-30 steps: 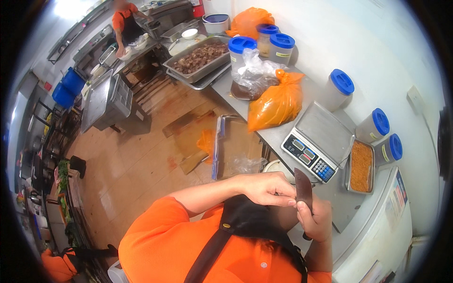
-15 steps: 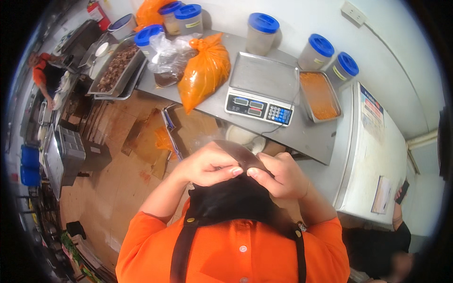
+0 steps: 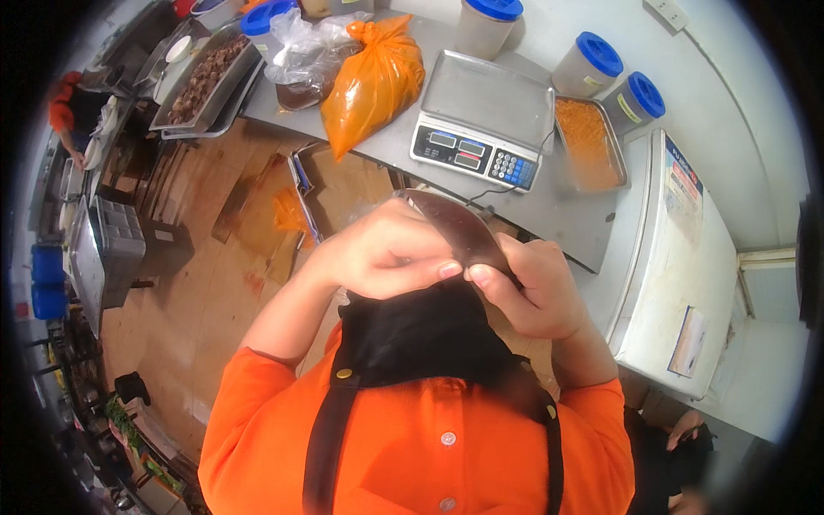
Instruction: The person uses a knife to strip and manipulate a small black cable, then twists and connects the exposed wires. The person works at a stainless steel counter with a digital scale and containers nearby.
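In front of my chest I hold a dark brown, glossy flat packet [image 3: 463, 230], which looks like a clear plastic bag with dark contents. My left hand [image 3: 386, 253] pinches its near edge, thumb toward the middle. Gripping the same edge from the other side is my right hand [image 3: 536, 283], its thumb almost meeting the left one. The packet's far end tilts up toward the table; its underside is hidden. Beyond my hands, a digital scale [image 3: 476, 159] with a bare metal plate stands on the grey table [image 3: 571, 227].
A tied orange bag [image 3: 373, 81] and a clear bag [image 3: 313, 51] lie left of the scale. To its right is a tray of orange crumbs [image 3: 588, 146], with blue-lidded containers [image 3: 588, 64] behind. A white freezer [image 3: 678, 275] stands right. Co-workers are at far left and lower right.
My view has tipped down, so the table sits higher in the picture. The packet is raised and shows more of its brown face between my hands. The lower-right person's arm has lowered.
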The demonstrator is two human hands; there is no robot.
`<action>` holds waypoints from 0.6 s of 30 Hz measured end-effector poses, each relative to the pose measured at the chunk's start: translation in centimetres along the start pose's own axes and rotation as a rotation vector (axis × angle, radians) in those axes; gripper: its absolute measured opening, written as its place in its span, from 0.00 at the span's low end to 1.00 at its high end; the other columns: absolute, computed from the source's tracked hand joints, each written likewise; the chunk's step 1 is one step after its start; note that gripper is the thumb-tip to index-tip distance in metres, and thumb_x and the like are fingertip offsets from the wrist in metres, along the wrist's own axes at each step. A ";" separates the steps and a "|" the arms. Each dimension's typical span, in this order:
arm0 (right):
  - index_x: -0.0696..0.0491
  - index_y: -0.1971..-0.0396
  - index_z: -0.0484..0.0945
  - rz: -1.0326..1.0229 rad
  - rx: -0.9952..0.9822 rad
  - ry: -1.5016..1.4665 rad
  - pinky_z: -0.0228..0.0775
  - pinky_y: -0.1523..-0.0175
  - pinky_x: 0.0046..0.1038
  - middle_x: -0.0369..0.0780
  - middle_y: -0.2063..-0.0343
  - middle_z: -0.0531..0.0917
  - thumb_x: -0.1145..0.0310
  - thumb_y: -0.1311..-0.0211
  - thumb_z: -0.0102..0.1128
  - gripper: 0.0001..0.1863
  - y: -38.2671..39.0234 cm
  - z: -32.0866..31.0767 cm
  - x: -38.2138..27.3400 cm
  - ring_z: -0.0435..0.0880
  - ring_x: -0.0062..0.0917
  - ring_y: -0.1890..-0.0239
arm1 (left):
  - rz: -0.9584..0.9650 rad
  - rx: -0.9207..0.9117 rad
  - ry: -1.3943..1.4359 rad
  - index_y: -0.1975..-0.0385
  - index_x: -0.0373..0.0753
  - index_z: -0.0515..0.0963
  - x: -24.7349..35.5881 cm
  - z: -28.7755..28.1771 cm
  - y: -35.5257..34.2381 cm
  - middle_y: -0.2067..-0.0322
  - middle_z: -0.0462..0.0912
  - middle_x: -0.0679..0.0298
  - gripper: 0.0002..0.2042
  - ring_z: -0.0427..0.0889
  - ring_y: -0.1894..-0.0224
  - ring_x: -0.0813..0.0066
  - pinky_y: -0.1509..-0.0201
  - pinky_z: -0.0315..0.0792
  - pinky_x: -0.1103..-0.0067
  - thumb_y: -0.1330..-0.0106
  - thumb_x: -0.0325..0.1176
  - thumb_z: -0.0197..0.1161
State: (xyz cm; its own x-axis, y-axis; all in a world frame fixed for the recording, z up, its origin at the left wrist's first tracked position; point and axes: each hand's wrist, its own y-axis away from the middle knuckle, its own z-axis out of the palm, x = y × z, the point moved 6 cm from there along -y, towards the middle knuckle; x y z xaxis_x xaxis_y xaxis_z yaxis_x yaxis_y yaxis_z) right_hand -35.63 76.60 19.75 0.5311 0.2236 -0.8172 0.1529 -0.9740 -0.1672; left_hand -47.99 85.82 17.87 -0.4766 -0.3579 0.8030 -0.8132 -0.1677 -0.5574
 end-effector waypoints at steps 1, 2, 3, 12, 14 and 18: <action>0.55 0.71 0.71 -0.020 -0.007 0.011 0.62 0.77 0.39 0.46 0.86 0.71 0.68 0.35 0.60 0.09 0.1 -0.1 0.0 0.75 0.45 0.82 | 0.000 0.013 -0.009 0.74 0.34 0.77 0.0 0.1 0.1 0.77 0.76 0.57 0.06 0.75 0.74 0.54 0.69 0.70 0.69 0.34 0.25 0.60; 0.55 0.71 0.71 -0.038 -0.010 0.026 0.62 0.77 0.39 0.46 0.86 0.71 0.68 0.35 0.60 0.09 0.2 -0.2 -0.1 0.74 0.45 0.82 | -0.008 0.004 0.001 0.74 0.34 0.77 0.0 0.2 0.2 0.77 0.77 0.57 0.06 0.75 0.74 0.54 0.69 0.70 0.69 0.34 0.25 0.60; 0.55 0.71 0.72 -0.045 -0.004 0.037 0.62 0.77 0.38 0.46 0.86 0.71 0.68 0.35 0.60 0.09 0.2 -0.2 -0.2 0.74 0.45 0.82 | -0.016 -0.006 0.011 0.74 0.34 0.77 0.0 0.2 0.2 0.77 0.77 0.57 0.06 0.75 0.74 0.54 0.69 0.70 0.70 0.34 0.25 0.60; 0.55 0.70 0.71 0.005 -0.112 0.054 0.63 0.76 0.38 0.45 0.86 0.71 0.65 0.33 0.57 0.10 -0.1 -0.1 -1.1 0.75 0.44 0.82 | -0.048 0.048 0.022 0.74 0.34 0.77 0.6 -0.7 1.1 0.78 0.77 0.59 0.05 0.76 0.74 0.60 0.69 0.69 0.72 0.35 0.24 0.61; 0.55 0.71 0.71 -0.002 -0.098 0.031 0.63 0.76 0.38 0.45 0.86 0.71 0.65 0.32 0.56 0.10 0.0 -0.1 -1.0 0.75 0.45 0.82 | -0.035 0.031 0.005 0.74 0.34 0.78 0.5 -0.7 1.1 0.78 0.76 0.59 0.05 0.75 0.75 0.61 0.69 0.69 0.73 0.35 0.24 0.61; 0.54 0.71 0.71 -0.019 -0.046 0.063 0.63 0.76 0.37 0.45 0.87 0.70 0.66 0.33 0.57 0.10 -0.5 0.0 -1.8 0.75 0.45 0.82 | 0.008 0.018 -0.012 0.74 0.34 0.77 0.2 -0.5 1.1 0.79 0.74 0.60 0.05 0.71 0.77 0.62 0.71 0.67 0.73 0.35 0.24 0.61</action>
State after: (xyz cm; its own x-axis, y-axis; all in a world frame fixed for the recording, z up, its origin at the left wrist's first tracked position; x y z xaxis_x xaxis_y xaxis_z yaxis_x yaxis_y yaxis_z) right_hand -36.66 76.68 21.28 0.5788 0.2457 -0.7776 0.2011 -0.9671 -0.1559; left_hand -49.15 85.97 17.53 -0.4786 -0.3705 0.7960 -0.8033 -0.1812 -0.5673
